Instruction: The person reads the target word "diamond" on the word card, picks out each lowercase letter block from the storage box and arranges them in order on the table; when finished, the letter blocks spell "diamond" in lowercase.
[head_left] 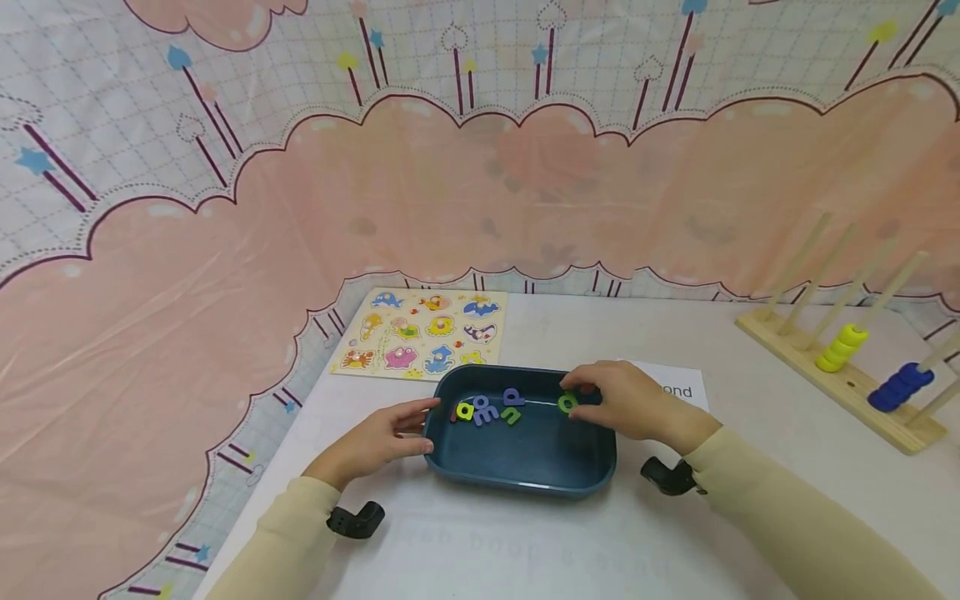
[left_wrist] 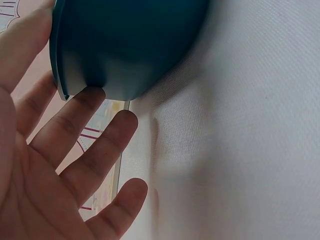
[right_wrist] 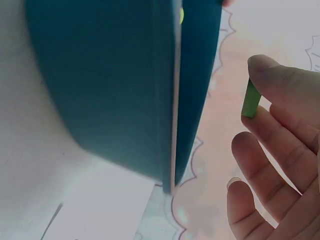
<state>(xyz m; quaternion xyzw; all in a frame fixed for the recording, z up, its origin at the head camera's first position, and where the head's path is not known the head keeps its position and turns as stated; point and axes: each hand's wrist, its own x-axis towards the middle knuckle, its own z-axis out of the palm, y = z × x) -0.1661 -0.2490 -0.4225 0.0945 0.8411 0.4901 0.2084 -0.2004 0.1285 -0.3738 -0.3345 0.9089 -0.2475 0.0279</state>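
Green letter (right_wrist: 251,102) in right hand's (head_left: 632,402) pinch

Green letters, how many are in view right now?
2: one green letter pinched in the right hand over the tray, another green letter lying in the tray. More could be hidden.

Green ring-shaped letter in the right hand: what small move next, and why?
Probably carry the green ring-shaped letter toward the white printed card beside the teal rectangular tray: the right hand pinches it above the rim, while the left hand touches the tray's other end.
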